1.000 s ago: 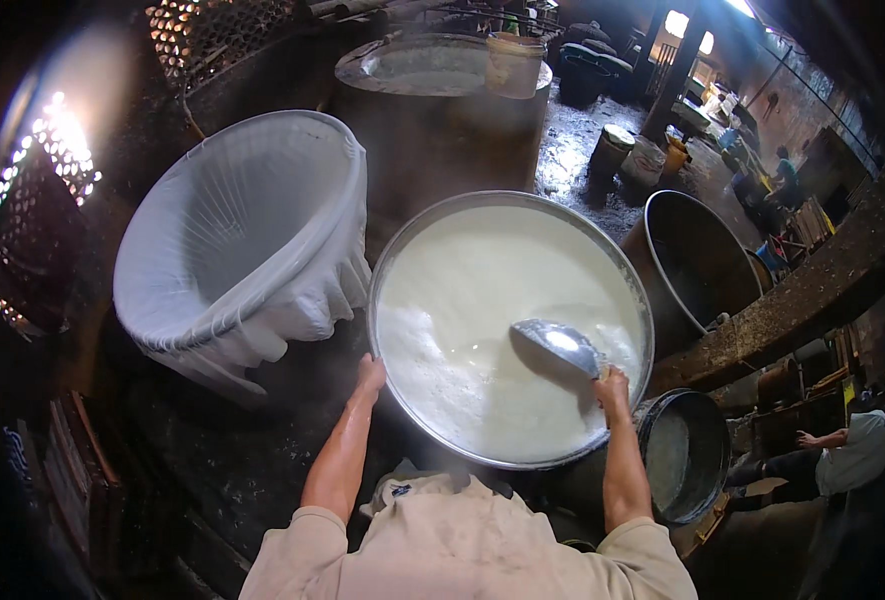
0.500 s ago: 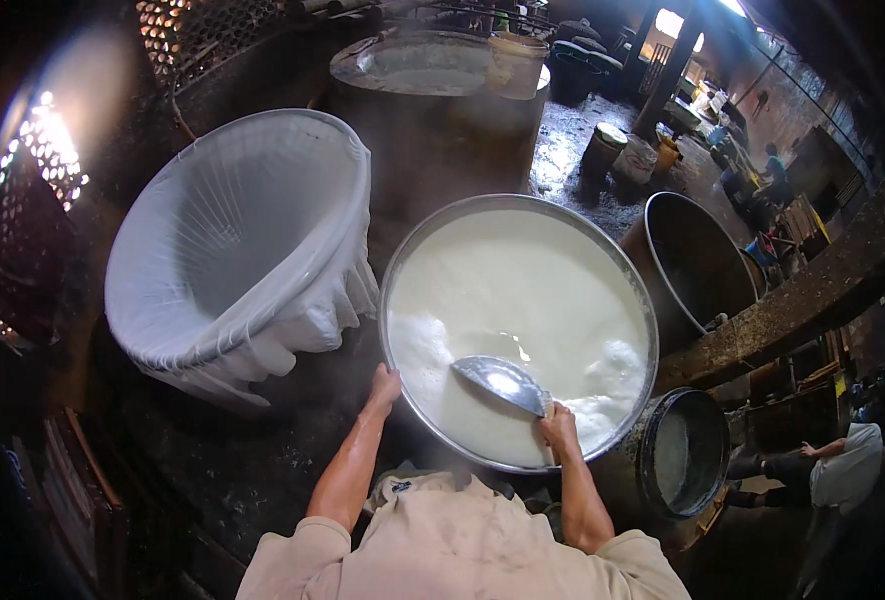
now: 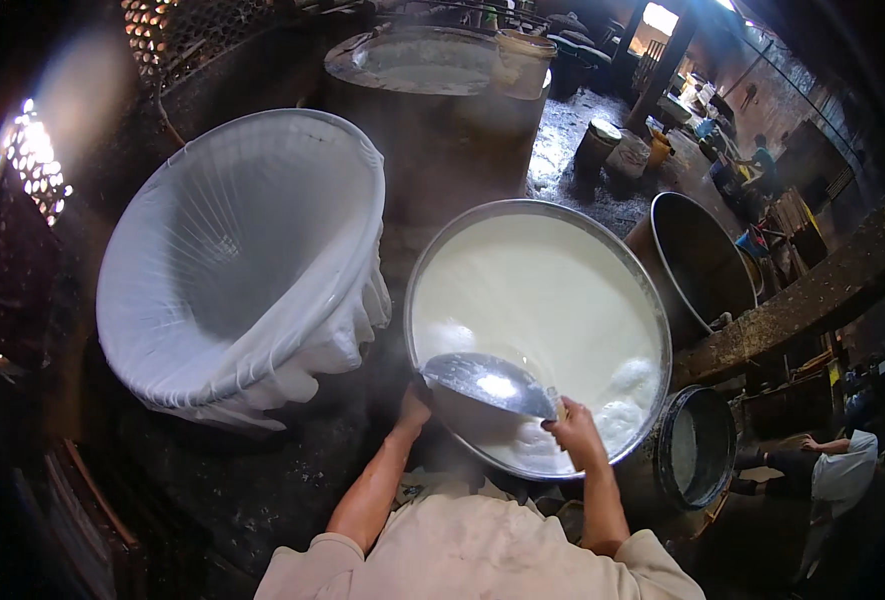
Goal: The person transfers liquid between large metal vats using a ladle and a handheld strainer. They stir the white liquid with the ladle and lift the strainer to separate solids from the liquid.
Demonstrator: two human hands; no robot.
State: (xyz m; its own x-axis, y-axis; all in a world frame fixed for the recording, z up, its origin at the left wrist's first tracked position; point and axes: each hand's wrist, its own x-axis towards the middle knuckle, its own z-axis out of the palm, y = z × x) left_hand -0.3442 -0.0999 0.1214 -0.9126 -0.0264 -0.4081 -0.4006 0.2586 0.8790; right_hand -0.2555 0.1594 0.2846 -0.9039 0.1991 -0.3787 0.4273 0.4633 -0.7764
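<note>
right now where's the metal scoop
In the head view the metal scoop is low and central, over the near left edge of the big pan of white liquid, held between the left hand and right hand.

Dim workshop w/ wet dark floor (image 3: 582,130), lattice wall (image 3: 177,30) at left, daylight from far doorway (image 3: 659,17).

A dim, steamy food-making workshop, shown by a wide metal vat (image 3: 537,330) full of white liquid, with a cloth-lined straining basket (image 3: 237,260) just left of the vat, more big vats beyond and right of it, and a wet floor (image 3: 572,150) behind.
</note>
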